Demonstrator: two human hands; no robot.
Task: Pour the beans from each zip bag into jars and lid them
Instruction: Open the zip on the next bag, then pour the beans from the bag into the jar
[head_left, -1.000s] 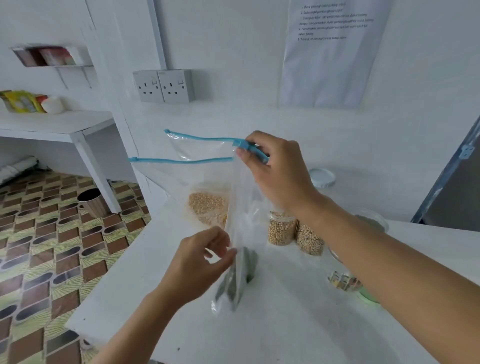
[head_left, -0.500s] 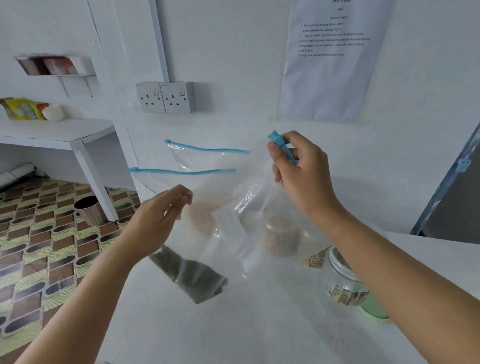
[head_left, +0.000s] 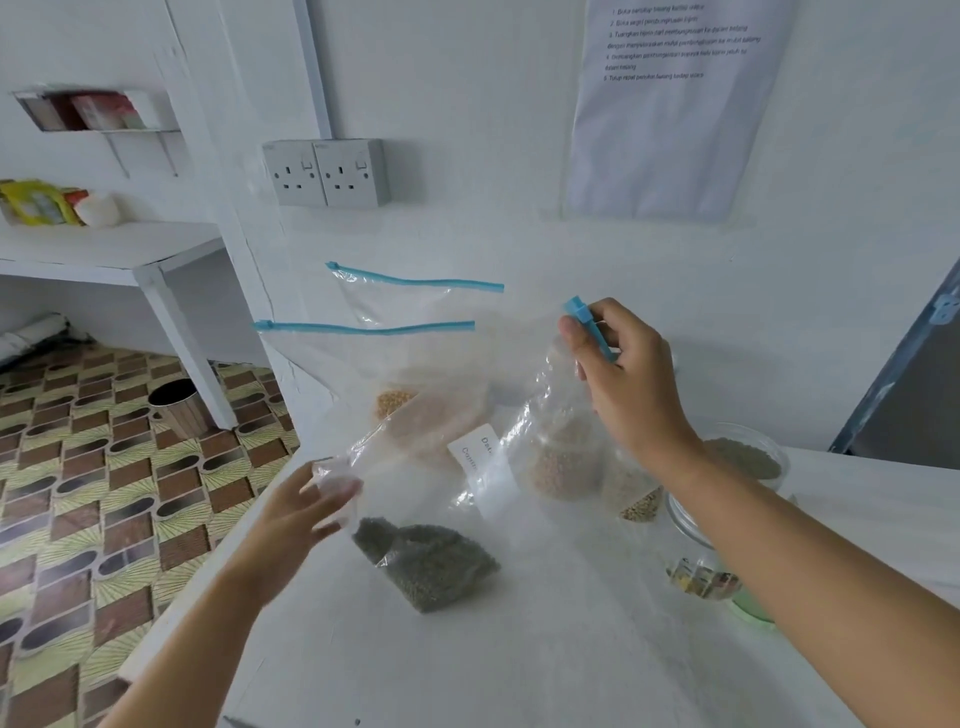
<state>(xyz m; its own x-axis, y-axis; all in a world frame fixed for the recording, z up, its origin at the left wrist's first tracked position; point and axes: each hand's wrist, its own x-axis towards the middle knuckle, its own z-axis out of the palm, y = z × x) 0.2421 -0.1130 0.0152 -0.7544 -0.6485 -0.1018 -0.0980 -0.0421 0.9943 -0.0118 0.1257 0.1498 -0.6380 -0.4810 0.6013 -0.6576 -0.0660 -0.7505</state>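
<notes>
At the near edge of the white tabletop (head_left: 519, 665), the person's left hand (head_left: 296, 514) is reaching up to the lower side corner of a clear plastic zip bag (head_left: 415, 499). Its fingertips are meeting the plastic, but blur is keeping me from telling whether they are pinching it or only touching. The bag is hanging tilted above the tabletop, and a heap of dark grey-green beans (head_left: 431, 566) is sagging into its lowest corner.

Higher up, the right hand (head_left: 628, 379) is pinching the bag's blue zip slider (head_left: 584, 322) between thumb and fingers and carrying the bag's weight. I cannot tell whether the zip is open.

Behind the right forearm, a clear glass jar (head_left: 685, 519) is standing and looking empty. Beyond it, a round clear container of pale grey-green beans (head_left: 743, 457) is sitting with no lid that I can see. Through the plastic, a jar of tan beans (head_left: 561, 473) is showing.

Further back, two more blue-zipped clear bags (head_left: 363, 358) are leaning against the wall, the front one holding tan beans. Above them a double wall socket (head_left: 327, 174) and a printed paper sheet (head_left: 670, 114) are hanging.

By my reckoning the job is partway along: some beans are already jarred, while this bag is yet to be poured, the leaning bags are waiting, and lidding looks undone.
</notes>
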